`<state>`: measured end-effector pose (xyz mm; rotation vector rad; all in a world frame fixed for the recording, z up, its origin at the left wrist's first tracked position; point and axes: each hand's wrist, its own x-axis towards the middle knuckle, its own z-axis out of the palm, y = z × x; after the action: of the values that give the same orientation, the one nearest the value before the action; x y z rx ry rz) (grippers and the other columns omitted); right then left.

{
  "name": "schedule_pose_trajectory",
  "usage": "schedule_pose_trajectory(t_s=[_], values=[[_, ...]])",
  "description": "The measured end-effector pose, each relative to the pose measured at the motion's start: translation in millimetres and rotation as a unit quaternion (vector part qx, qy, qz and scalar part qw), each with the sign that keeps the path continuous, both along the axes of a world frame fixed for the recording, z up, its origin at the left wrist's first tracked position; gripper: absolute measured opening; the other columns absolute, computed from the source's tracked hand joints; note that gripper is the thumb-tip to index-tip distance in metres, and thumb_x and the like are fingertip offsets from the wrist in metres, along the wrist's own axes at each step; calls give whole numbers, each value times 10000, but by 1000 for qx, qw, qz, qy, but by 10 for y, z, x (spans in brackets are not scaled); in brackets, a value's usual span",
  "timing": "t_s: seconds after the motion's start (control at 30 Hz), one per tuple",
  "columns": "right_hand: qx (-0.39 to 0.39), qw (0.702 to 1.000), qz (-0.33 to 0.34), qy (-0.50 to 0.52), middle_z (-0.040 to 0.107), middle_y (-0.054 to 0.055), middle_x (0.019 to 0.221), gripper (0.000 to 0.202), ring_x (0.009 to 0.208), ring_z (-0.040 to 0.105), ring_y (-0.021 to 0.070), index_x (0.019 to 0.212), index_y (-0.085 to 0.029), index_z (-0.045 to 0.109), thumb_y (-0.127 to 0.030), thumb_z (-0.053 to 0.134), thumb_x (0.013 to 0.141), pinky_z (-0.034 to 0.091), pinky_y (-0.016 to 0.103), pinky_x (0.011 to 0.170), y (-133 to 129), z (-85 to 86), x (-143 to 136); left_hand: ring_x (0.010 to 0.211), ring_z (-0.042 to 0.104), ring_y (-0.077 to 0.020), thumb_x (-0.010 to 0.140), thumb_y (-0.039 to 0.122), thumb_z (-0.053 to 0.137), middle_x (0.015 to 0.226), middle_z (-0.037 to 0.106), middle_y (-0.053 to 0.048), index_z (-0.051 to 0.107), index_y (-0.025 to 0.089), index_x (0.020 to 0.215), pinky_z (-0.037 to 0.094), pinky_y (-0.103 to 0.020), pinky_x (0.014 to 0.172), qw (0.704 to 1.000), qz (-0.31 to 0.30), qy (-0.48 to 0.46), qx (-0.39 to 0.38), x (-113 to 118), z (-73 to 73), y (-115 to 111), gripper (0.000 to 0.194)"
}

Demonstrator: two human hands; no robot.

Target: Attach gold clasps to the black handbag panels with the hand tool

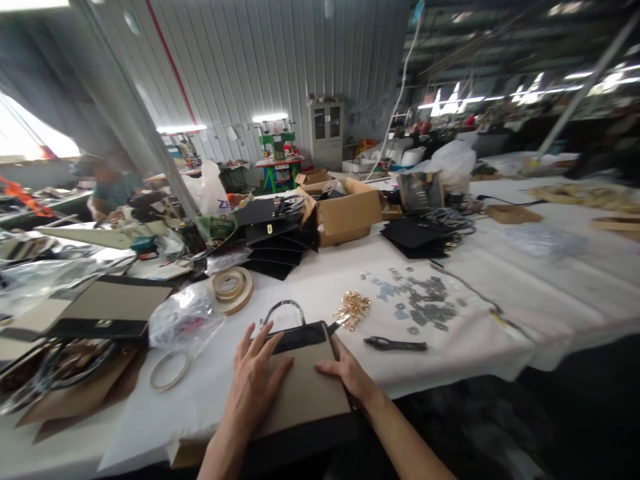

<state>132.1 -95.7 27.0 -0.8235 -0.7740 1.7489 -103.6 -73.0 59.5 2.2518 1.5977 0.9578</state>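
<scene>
A beige and black handbag point(305, 380) lies at the table's front edge, its looped handle point(283, 305) pointing away from me. My left hand point(256, 373) rests on the bag's left side with its fingers stretched and spread. At the right edge my right hand point(350, 370) grips the bag, thumb on top and the other fingers hidden beneath. Just beyond it is a small heap of gold-coloured metal pieces point(354, 308). A black hand tool point(395, 344) lies to the right, and many flat grey pieces point(425, 297) are scattered behind that.
Rolls of tape point(233, 287) and a thin tape ring point(170, 370) lie to the left, near a clear plastic bag point(187, 320). More handbags point(105, 307) are piled at far left. Black bag parts point(280, 243) and a cardboard box point(347, 212) stand behind. A person point(113, 187) sits at back left.
</scene>
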Motion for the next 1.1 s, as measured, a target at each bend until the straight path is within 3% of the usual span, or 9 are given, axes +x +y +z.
schedule_pose_trajectory(t_s=[0.13,0.23,0.3,0.47,0.57,0.63,0.73,0.83,1.1], values=[[25,988,-37,-146,758,57,1113,847,1001,740,303,1436,-260,437,-337,861,708,598,443,877,111,-165,-26,1424,489,-410,918,519,656,1377,701,-49,785,295,1186,477,-638,1135,997,-50,62,14,-104,-522,252,372],[56,939,-117,-317,702,105,1250,889,1155,687,324,1483,-237,426,-258,850,703,558,477,1011,75,-321,-53,1299,619,-375,927,591,609,1304,740,-46,784,303,1173,554,-585,1071,995,-78,55,25,-115,-830,400,417],[114,901,-154,-390,637,132,1359,904,1256,629,329,1525,-240,406,-222,828,725,526,486,1075,12,-391,-52,1262,650,-348,938,618,583,1286,748,-36,777,319,1169,557,-559,1074,995,-78,38,39,-102,-929,441,425],[260,816,-232,-462,658,105,1239,537,1045,676,242,1422,-263,546,-246,681,902,608,381,861,-122,-384,330,1219,675,-332,934,646,583,1257,754,-60,749,293,1197,530,-545,1099,996,-63,8,55,-104,-944,407,472],[238,773,-317,-495,686,112,1133,267,980,678,225,1225,-219,660,-318,575,992,601,344,814,-134,-366,946,1216,675,-319,946,634,575,1252,754,-53,753,292,1167,531,-530,1093,997,-57,2,49,-114,-933,371,444],[195,746,-349,-533,702,115,1098,255,977,685,230,1137,-205,693,-366,543,1007,593,341,830,-118,-378,1444,1216,671,-313,954,627,570,1241,757,-43,768,298,1114,526,-520,1095,998,-51,-3,46,-110,-933,357,416],[142,730,-293,-602,727,101,1075,274,978,697,237,1099,-210,727,-369,529,993,575,359,881,-77,-401,2103,1202,666,-313,958,622,570,1240,751,-41,779,303,1082,512,-525,1097,998,-41,-9,49,-84,-937,352,401],[136,734,-210,-631,736,75,1041,239,919,707,227,1064,-229,770,-341,618,918,563,352,877,-9,-396,2476,1186,653,-307,972,607,555,1254,734,-44,786,305,1070,504,-517,1094,997,-49,-14,57,-29,-935,360,392],[128,699,-68,-701,704,78,947,192,907,682,245,899,-216,765,-332,629,828,524,359,854,226,-314,2591,1092,682,-285,941,527,663,1172,739,-50,786,310,1086,568,-459,985,998,-46,-34,24,50,-795,373,289]])
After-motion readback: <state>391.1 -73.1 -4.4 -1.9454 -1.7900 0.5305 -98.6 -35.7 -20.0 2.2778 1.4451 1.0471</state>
